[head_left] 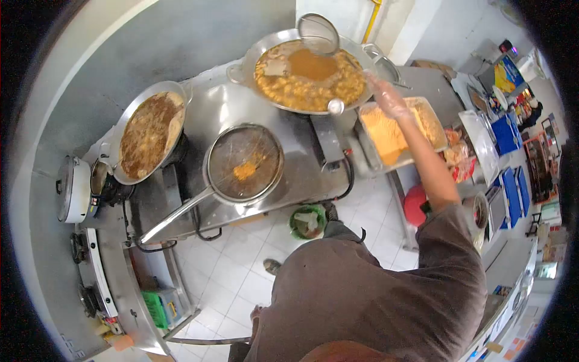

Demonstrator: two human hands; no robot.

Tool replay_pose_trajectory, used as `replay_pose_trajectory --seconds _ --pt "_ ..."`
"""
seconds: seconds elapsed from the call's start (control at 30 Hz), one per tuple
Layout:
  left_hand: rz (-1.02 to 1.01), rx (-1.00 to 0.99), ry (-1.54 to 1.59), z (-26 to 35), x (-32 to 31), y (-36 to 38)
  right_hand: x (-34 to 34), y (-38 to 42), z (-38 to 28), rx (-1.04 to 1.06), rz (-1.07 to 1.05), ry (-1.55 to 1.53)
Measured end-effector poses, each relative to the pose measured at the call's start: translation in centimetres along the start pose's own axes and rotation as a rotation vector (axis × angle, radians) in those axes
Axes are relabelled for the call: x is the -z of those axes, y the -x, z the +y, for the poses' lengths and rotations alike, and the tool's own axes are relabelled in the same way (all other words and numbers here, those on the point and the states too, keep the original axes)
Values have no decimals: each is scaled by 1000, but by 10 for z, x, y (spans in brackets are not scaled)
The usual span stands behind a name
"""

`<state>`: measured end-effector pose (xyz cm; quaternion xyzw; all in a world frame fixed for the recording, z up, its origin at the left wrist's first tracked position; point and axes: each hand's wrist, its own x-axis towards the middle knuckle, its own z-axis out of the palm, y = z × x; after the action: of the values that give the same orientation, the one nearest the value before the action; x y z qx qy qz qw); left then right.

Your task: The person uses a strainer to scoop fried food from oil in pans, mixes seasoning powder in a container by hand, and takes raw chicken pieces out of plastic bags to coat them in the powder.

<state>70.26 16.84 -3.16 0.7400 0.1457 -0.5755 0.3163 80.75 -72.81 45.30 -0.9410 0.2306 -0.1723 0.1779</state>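
My right hand (390,101), in a clear plastic glove, reaches over the right rim of a large wok (236,73), its fingers smeared by motion. I cannot tell whether it holds anything. Pale brown pieces (283,89) fry in the wok's foaming oil. Over the wok's back edge is a round mesh skimmer (318,34), tilted. A small whitish round thing (336,107) shows at the front rim. Below my forearm sits a metal tray (375,158) of orange-yellow breading powder (386,134). My left hand (257,312) hangs low beside my body, mostly hidden.
A second wok (113,166) of brown, foaming oil stands at the left. A long-handled strainer (244,142) with orange crumbs lies on the steel counter (223,107). A lidded pot (75,190) is farther left. On the tiled floor stands a green bin (307,222).
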Motion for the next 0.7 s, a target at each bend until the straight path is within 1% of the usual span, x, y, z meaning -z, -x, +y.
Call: replay_pose_trajectory --seconds 0.03,0.07,0.13,0.17,0.27,0.37,0.4,0.43,0.47,0.5,0.53,0.57,0.6,0.63,0.67,0.7 --pt "-85 1 766 20 -14 5 19 -27 29 10 1 125" --pt "-169 69 1527 35 -29 6 34 -51 52 12 -1 244" --pt "165 52 1261 71 -67 -12 55 -107 86 -102 -120 367" --pt "321 78 1107 103 -88 -8 62 -131 100 -155 -178 430" --pt "325 -17 834 190 -134 14 65 -182 128 -143 -246 509" --pt "328 -59 845 235 -175 38 40 -230 184 -8 -380 527" --pt "320 -85 871 238 -190 50 24 -243 213 217 -397 518" --pt "321 -47 885 236 -203 57 5 -252 245 438 -411 502" --pt "319 -12 901 228 -217 58 -1 -258 251 660 -418 484" --pt "315 18 916 219 -228 59 -5 -267 255 688 -536 552" --pt "283 39 798 210 -237 66 0 -269 243 714 -650 622" --pt "250 56 680 202 -245 74 9 -264 221 610 -762 566" --pt "223 92 810 156 -259 42 19 -257 195 498 -861 514" --pt "201 134 939 134 -270 29 35 -240 151 259 -942 331" --pt "218 121 815 130 -276 34 42 -228 123 19 -1008 143" --pt "236 105 718 131 -278 37 37 -223 115 -38 -1033 86"
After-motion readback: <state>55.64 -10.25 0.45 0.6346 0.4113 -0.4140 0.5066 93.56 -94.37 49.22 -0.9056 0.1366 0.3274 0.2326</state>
